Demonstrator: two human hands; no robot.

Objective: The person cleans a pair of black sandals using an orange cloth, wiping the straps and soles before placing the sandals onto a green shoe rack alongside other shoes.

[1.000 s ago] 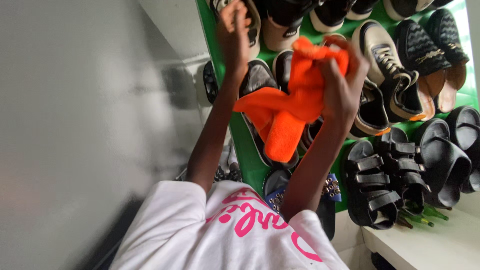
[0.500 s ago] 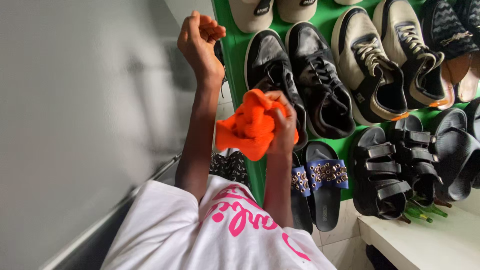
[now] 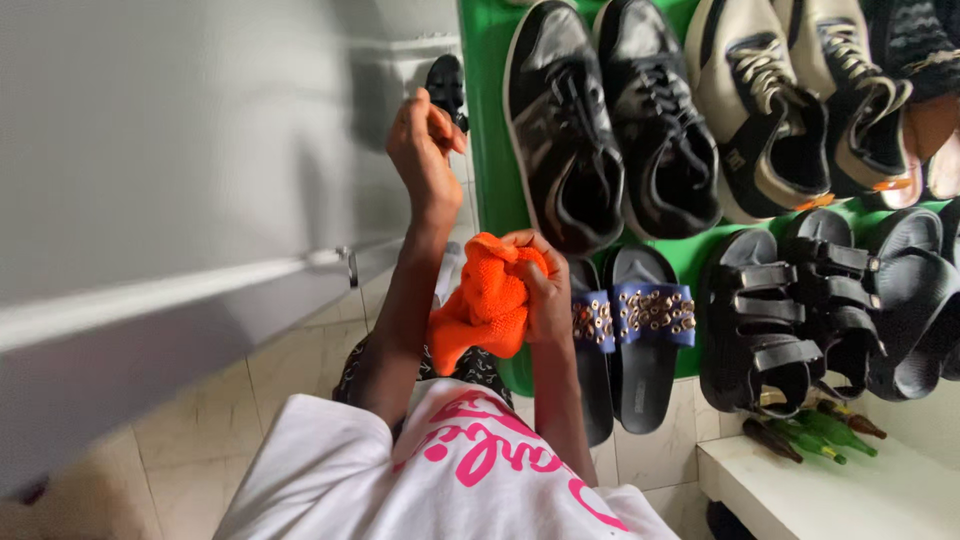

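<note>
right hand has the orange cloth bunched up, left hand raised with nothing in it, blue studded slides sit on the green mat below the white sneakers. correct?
One error: the blue studded slides sit below black lace-up shoes, not white sneakers, as the head view shows. The right hand does bunch the orange cloth, left hand raised with nothing in it.

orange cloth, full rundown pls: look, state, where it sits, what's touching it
The orange cloth is bright orange with a knobbly, knitted-looking weave, soft and limp. It is bunched into a loose wad, one corner drooping down to the left. The right hand grips it from the right side, fingers curled over its top. It is held in the air, in front of the near edge of the green mat, beside the left forearm; contact with that arm cannot be told. The left hand is raised above it, apart from it.
</note>
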